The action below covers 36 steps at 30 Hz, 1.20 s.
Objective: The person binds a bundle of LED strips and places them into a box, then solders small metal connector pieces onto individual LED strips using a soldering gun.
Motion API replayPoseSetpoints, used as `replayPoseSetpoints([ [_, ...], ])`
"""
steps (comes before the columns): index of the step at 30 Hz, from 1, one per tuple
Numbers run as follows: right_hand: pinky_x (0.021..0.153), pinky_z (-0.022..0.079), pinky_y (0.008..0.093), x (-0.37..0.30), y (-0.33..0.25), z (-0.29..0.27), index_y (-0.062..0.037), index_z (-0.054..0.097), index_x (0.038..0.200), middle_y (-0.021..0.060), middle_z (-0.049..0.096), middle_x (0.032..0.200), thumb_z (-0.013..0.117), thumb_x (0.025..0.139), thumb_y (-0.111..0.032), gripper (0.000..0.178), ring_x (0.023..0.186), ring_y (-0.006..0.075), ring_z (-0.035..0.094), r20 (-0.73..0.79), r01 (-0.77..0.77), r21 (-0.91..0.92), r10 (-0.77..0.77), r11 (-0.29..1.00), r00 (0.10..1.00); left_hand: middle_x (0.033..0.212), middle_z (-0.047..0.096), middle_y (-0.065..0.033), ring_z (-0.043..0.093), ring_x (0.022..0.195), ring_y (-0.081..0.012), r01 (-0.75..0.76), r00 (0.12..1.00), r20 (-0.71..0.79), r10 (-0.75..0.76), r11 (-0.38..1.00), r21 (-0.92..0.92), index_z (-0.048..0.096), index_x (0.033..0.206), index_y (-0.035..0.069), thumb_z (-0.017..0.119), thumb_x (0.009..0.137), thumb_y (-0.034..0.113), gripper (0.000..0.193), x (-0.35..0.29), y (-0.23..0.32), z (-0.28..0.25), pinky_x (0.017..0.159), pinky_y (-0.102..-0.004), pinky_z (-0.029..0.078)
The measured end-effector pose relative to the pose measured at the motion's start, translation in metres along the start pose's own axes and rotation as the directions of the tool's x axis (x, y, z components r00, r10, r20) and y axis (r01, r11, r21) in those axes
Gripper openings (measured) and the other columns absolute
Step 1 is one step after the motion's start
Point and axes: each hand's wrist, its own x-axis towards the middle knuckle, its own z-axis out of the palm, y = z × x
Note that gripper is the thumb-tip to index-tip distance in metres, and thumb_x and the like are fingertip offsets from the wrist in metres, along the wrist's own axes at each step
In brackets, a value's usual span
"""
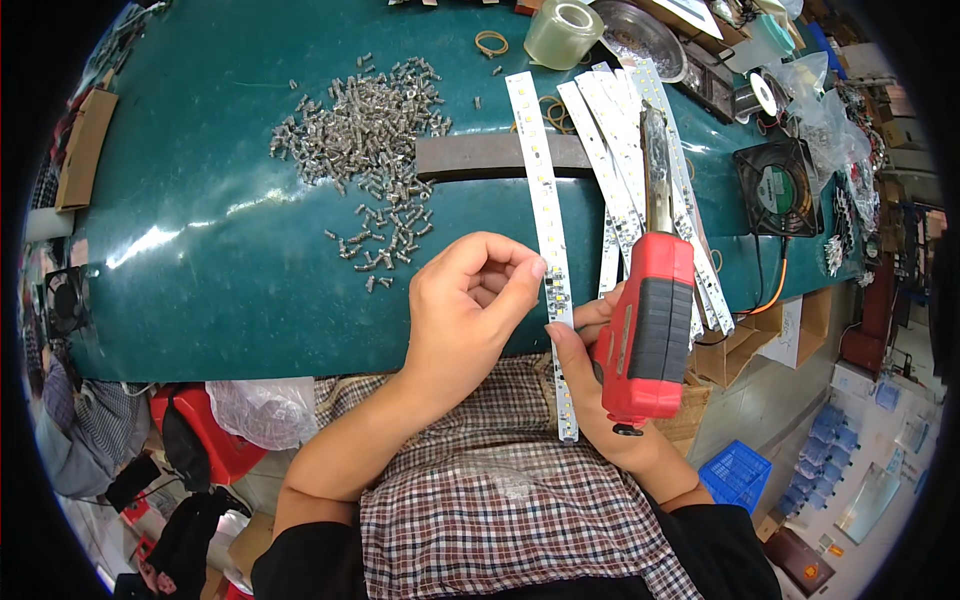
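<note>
A long white LED strip board (545, 200) stands out over the table's front edge, tilted slightly, with small parts clustered near its middle. My right hand (590, 390) pinches its lower part between thumb and fingers, and also holds a red and black soldering gun (655, 330), whose metal barrel points away from me. My left hand (465, 310) has thumb and forefinger pressed together at the board's left edge, beside the small parts. Whatever lies between those fingertips is too small to make out. Beyond that hand lies a heap of small metal connectors (360, 130).
More LED strip boards (610, 150) lean on a grey bar (470, 157) at right. A black fan (778, 188), solder spool (755, 98), clear tape roll (563, 35) and round metal tray (640, 40) stand farther back. A cardboard box (750, 355) sits below the table's right edge.
</note>
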Motion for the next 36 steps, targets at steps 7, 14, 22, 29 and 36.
replayPoseSetpoints([
  [7, 0.071, 0.047, 0.0297, 0.000, 0.003, 0.002, 0.0028, 0.045, 0.122, 0.0065, 0.058, 0.087, 0.080, 0.077, -0.002, 0.058, 0.077, 0.0172, 0.057, 0.012, -0.090, 0.001, 0.090, 0.996, 0.996, 0.083, 0.069, -0.0054, 0.066, 0.071, -0.0087, 0.156, 0.987, 0.075, -0.144, 0.971, -0.183, 0.065, 0.098, -0.003, 0.066, 0.093, 0.009, 0.014, 0.011, 0.000, -0.002, 0.063, -0.0222, 0.054],
  [14, 0.081, 0.049, 0.0338, -0.007, -0.021, -0.032, 0.0007, 0.042, 0.131, 0.0068, 0.059, 0.096, 0.072, 0.087, -0.006, 0.054, 0.094, 0.0179, 0.061, 0.121, 0.002, -0.052, 0.004, 0.999, 0.993, 0.083, 0.071, -0.0088, 0.068, 0.070, -0.0112, 0.130, 0.991, 0.025, -0.134, 0.985, 0.111, 0.067, 0.097, -0.005, 0.066, 0.092, 0.010, 0.016, 0.034, -0.005, -0.004, 0.062, -0.0230, 0.056],
  [22, 0.065, 0.048, 0.0316, -0.040, -0.027, -0.079, -0.0021, 0.039, 0.135, 0.0058, 0.051, 0.085, 0.059, 0.095, -0.029, 0.052, 0.068, 0.0120, 0.051, 0.329, -0.169, 0.230, 0.087, 0.958, 0.940, 0.080, 0.066, -0.0046, 0.058, 0.054, -0.0095, -0.190, 0.973, 0.036, 0.228, 0.702, 0.687, 0.067, 0.094, 0.003, 0.072, 0.082, 0.008, 0.014, 0.034, -0.005, -0.005, 0.052, -0.0252, 0.046],
  [29, 0.067, 0.050, 0.0345, -0.053, -0.021, -0.087, -0.0025, 0.066, 0.096, 0.0110, 0.064, 0.087, 0.071, 0.082, -0.009, 0.016, 0.075, 0.0256, 0.064, 0.240, -0.328, -0.237, 0.382, 0.915, 0.893, 0.094, 0.064, -0.0014, 0.053, 0.054, -0.0105, -0.424, 0.897, 0.177, 0.406, 0.670, 0.610, 0.071, 0.102, 0.010, 0.071, 0.076, 0.003, 0.026, 0.034, -0.009, -0.013, 0.051, -0.0251, 0.044],
  [36, 0.068, 0.051, 0.0365, -0.053, -0.007, -0.076, 0.0003, 0.067, 0.104, 0.0140, 0.065, 0.089, 0.073, 0.080, -0.008, 0.026, 0.075, 0.0291, 0.064, 0.215, -0.253, -0.208, 0.296, 0.945, 0.931, 0.092, 0.065, -0.0017, 0.053, 0.053, -0.0106, -0.457, 0.876, 0.191, 0.443, 0.640, 0.618, 0.073, 0.101, 0.011, 0.071, 0.077, 0.002, 0.026, 0.037, -0.013, -0.011, 0.051, -0.0245, 0.043],
])
